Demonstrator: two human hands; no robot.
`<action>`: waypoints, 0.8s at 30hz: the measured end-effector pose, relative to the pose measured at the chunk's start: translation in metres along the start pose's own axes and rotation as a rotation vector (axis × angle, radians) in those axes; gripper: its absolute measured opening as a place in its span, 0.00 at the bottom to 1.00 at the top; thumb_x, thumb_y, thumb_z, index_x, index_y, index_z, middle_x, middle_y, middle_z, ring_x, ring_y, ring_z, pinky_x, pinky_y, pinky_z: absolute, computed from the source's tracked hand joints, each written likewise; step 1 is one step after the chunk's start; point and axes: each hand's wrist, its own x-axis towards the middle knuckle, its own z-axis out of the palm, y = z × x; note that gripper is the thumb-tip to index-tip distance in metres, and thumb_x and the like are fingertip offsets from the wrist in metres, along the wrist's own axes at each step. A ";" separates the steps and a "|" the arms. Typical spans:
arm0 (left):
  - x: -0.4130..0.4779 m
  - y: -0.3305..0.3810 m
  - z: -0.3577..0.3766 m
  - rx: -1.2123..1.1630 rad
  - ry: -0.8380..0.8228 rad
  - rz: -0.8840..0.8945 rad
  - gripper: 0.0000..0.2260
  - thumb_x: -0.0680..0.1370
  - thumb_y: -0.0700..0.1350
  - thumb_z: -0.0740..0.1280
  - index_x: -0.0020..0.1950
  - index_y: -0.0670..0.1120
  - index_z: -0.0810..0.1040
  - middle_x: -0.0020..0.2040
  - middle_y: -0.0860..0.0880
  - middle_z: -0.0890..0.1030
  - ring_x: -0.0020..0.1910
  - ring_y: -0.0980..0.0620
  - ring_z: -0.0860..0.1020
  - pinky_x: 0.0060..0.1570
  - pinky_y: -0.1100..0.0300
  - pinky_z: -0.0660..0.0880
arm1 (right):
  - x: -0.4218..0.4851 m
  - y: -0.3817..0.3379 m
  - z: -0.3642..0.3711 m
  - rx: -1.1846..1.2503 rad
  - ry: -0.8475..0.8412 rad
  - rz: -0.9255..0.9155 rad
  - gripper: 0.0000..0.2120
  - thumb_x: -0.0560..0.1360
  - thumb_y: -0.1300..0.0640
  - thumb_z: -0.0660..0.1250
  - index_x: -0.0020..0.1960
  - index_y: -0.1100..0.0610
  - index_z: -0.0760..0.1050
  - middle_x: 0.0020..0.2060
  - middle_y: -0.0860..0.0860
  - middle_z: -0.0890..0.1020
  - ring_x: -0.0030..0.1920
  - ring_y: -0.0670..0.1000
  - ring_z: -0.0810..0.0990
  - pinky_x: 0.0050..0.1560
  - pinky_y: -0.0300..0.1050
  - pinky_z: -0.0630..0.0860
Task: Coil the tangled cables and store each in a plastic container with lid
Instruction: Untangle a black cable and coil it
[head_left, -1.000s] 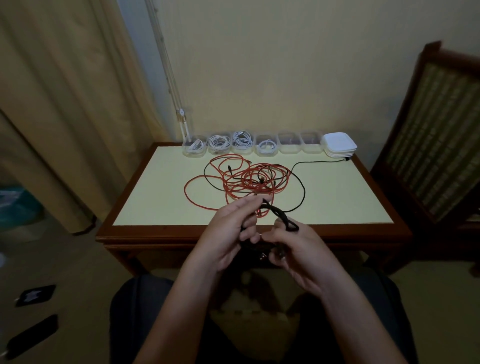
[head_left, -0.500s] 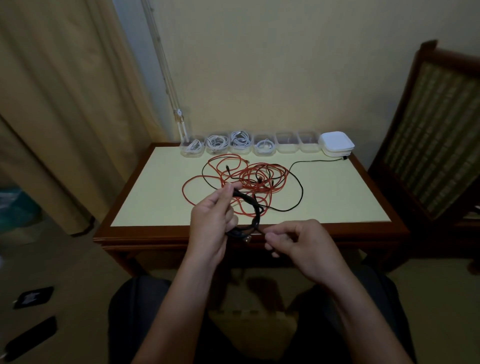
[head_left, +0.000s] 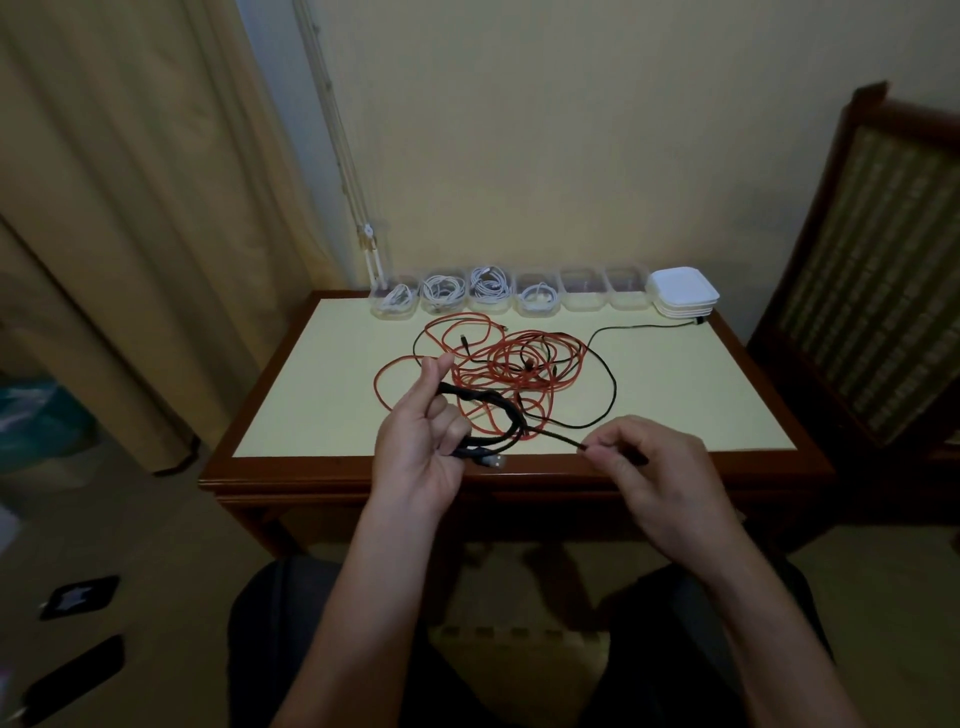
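Over the near edge of the bench (head_left: 322, 405), the left hand (head_left: 421, 447) grips a partly coiled black cable (head_left: 493, 402), fingers curled round the loops. The right hand (head_left: 654, 467) pinches the cable's loose strand just to the right. The tangled red cable (head_left: 519, 364) lies mid-bench. Clear containers (head_left: 584, 296) line the far edge, four holding white cables, with stacked lids (head_left: 680, 288) at far right.

I'm sitting in a room of a home. A long beige curtain (head_left: 114, 218) hangs at ten o'clock. A small wooden table (head_left: 332, 395) with a pale top stands at twelve against a plain cream wall (head_left: 571, 130). A wooden chair (head_left: 878, 270) with a woven back stands at two.
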 end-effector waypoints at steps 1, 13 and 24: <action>-0.001 0.000 0.002 -0.050 0.007 -0.024 0.09 0.82 0.46 0.65 0.54 0.42 0.81 0.27 0.54 0.57 0.21 0.58 0.56 0.19 0.68 0.56 | -0.002 -0.001 0.004 -0.031 0.009 -0.003 0.05 0.78 0.58 0.70 0.48 0.48 0.82 0.42 0.36 0.79 0.48 0.38 0.77 0.46 0.29 0.69; -0.016 -0.033 0.023 -0.026 -0.021 -0.069 0.13 0.83 0.48 0.61 0.62 0.42 0.79 0.26 0.53 0.64 0.25 0.59 0.65 0.36 0.64 0.67 | -0.012 -0.036 0.057 1.005 0.193 0.524 0.06 0.76 0.71 0.69 0.51 0.65 0.80 0.41 0.58 0.87 0.45 0.53 0.88 0.46 0.39 0.83; -0.031 -0.050 0.029 0.581 -0.029 0.464 0.10 0.82 0.45 0.67 0.61 0.47 0.83 0.46 0.55 0.87 0.57 0.68 0.79 0.55 0.76 0.72 | 0.000 -0.046 0.043 1.615 0.329 0.636 0.11 0.80 0.72 0.58 0.59 0.71 0.75 0.54 0.66 0.84 0.53 0.59 0.86 0.52 0.48 0.84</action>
